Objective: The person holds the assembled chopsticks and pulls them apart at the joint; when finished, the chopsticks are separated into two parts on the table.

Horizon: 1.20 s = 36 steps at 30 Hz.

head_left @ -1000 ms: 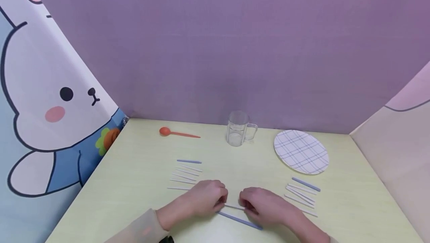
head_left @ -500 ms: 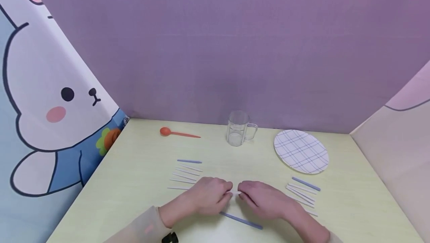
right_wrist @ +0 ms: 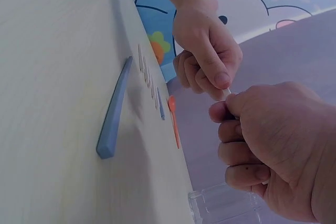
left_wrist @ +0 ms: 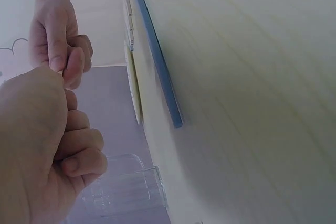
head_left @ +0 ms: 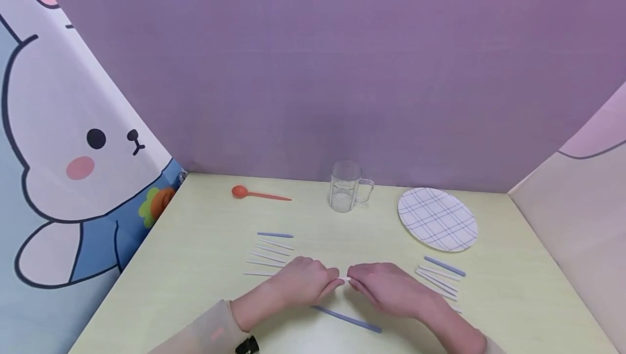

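A thin white stick [head_left: 345,278] is pinched at both sides, by my left hand [head_left: 307,284] and my right hand [head_left: 391,290]. Only a short piece of it shows between the thumbs; the rest is hidden in the fingers. In the right wrist view, the remaining fingers of the right hand [right_wrist: 278,145] are curled under. The left wrist view has the left hand [left_wrist: 37,145] thumb to thumb with the right, held up off the table. Below and nearer to me, a long blue stick [head_left: 348,320] lies on the table.
Left of the hands lie several white sticks [head_left: 266,257] and a short blue stick [head_left: 275,234]. More white sticks [head_left: 437,282] and another blue one [head_left: 445,266] lie right. Behind stand a clear mug [head_left: 344,191], an orange spoon [head_left: 261,195] and a checked plate [head_left: 437,219].
Both hands have lifted the white stick from beside the long blue stick and moved farther from me. They are closer together, with less of the stick showing between them. The blue stick stays put.
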### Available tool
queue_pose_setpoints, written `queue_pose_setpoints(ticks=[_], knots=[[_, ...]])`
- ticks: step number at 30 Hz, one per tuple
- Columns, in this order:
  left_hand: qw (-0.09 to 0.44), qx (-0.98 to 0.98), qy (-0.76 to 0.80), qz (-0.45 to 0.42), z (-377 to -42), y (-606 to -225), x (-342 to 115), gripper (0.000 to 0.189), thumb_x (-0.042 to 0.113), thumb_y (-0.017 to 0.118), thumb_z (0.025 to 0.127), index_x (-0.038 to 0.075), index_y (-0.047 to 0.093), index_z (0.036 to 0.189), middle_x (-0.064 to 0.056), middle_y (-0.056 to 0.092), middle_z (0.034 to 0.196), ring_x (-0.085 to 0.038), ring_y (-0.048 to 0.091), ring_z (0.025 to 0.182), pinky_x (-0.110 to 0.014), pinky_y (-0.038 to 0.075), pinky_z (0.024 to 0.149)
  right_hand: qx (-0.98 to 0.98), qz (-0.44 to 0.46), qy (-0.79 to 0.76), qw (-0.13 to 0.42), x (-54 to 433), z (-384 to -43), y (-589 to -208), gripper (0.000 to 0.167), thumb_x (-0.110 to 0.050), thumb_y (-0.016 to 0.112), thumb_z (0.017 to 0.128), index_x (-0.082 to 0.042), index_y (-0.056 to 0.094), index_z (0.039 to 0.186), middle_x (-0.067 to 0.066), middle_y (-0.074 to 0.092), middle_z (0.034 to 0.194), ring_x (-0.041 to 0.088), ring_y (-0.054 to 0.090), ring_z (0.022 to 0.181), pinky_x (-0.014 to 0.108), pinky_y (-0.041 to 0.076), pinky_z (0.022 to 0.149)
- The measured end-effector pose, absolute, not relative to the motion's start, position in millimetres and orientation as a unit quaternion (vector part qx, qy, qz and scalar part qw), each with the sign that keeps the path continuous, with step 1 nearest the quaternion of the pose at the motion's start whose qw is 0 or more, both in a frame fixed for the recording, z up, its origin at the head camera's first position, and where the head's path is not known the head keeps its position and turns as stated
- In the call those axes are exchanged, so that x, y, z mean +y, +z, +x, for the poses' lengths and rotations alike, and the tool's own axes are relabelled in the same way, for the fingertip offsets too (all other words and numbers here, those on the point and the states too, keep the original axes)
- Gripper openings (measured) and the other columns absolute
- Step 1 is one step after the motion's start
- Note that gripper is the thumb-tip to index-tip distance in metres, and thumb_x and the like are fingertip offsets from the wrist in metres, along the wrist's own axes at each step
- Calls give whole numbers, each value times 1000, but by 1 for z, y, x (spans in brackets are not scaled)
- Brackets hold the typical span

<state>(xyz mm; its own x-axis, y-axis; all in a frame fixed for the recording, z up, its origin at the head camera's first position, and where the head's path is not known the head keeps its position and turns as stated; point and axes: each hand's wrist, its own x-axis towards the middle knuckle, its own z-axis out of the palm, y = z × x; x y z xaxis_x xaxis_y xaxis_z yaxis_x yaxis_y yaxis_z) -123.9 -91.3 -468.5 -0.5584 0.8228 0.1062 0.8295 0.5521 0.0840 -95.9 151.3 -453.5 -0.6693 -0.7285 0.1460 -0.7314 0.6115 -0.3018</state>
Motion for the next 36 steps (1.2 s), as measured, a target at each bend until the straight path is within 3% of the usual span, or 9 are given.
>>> queue_pose_setpoints(ticks=[12,20,36], knots=[[39,-876,-55,-477,-123,-470,-94,41,37,51,112,20,50,75,13,33,57,-3,32,50,-21,29,49,-888,429,162,31,153,-93,-456,27,-18,58,109,-22,47,86,-18,31,71,-4,31,63,13,33,58],[55,-872,-63,-482,-122,-470,-93,42,35,52,112,19,50,74,12,32,57,-3,31,50,-21,28,48,-894,419,159,18,154,-93,-455,27,-17,61,108,-22,46,86,-17,29,70,-3,32,62,14,34,58],[60,-861,-70,-500,-123,-472,-94,42,34,51,113,20,50,74,14,28,58,-1,28,51,-18,24,48,-894,415,168,9,156,-91,-457,26,-22,55,112,-23,46,87,-18,29,70,-4,31,62,14,34,57]])
